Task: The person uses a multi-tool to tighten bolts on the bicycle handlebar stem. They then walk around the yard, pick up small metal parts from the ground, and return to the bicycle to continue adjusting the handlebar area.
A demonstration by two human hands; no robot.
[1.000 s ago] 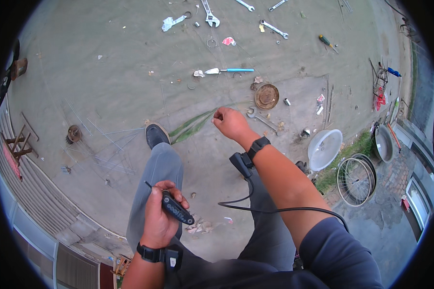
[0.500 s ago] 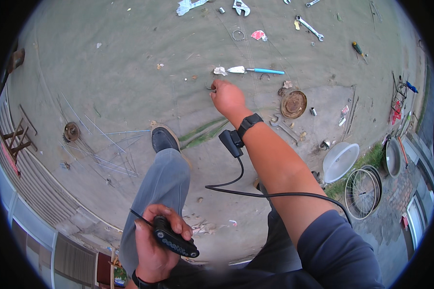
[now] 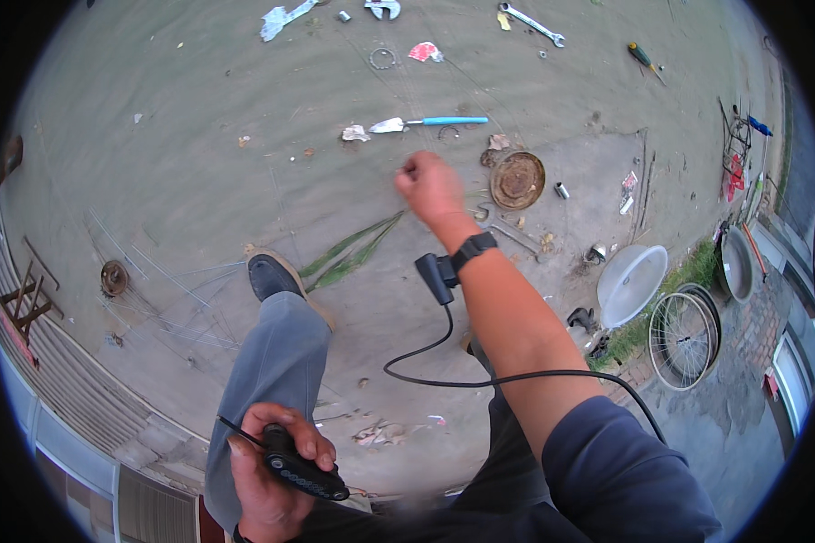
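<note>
My left hand (image 3: pixel 276 466) grips a black folding hex key set (image 3: pixel 303 471), one key sticking out toward the upper left, low in the head view over my bent leg (image 3: pixel 272 371). Higher up, my right hand (image 3: pixel 426 190) has its fingers curled together; what they hold, if anything, is hidden. It is above the ground, just below a blue-handled trowel (image 3: pixel 453 120) and left of a rusty round dish (image 3: pixel 518 181). Long green leaves (image 3: pixel 344 249) lie beside my shoe (image 3: pixel 272 276).
Wrenches (image 3: pixel 534 25), a screwdriver (image 3: pixel 641 56) and scrap paper (image 3: pixel 355 132) lie scattered ahead. Thin rods (image 3: pixel 186 285) and a rusty hub (image 3: pixel 113 278) are at left. A white basin (image 3: pixel 629 285), bicycle wheels (image 3: pixel 679 339) and a metal basin (image 3: pixel 736 262) stand at right.
My right hand reached forward to a small curved piece on the ground and is now slightly back; that piece is out of sight. My left hand with the key set moved down and left.
</note>
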